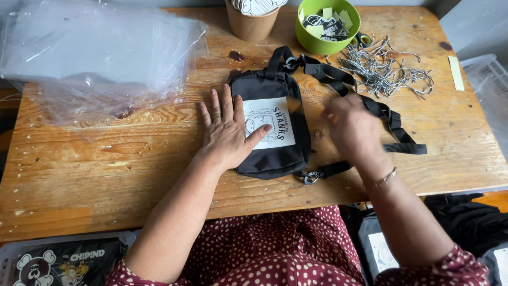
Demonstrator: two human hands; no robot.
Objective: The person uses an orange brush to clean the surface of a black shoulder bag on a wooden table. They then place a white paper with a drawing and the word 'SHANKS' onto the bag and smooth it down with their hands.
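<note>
The black pouch (270, 127) lay mid-table (106, 169), pinned flat by the left hand (228, 132), fingers spread and empty, apparently to steady it. The right hand (353, 127) was blurred above the strap (370, 106); its finger state could not be determined.

A small packing workshop: a worn wooden worktop (132, 159) carries stacked clear plastic bags (100, 47), with a green bowl of tags (328, 24) and a heap of cords (383, 69) at its far edge.
</note>
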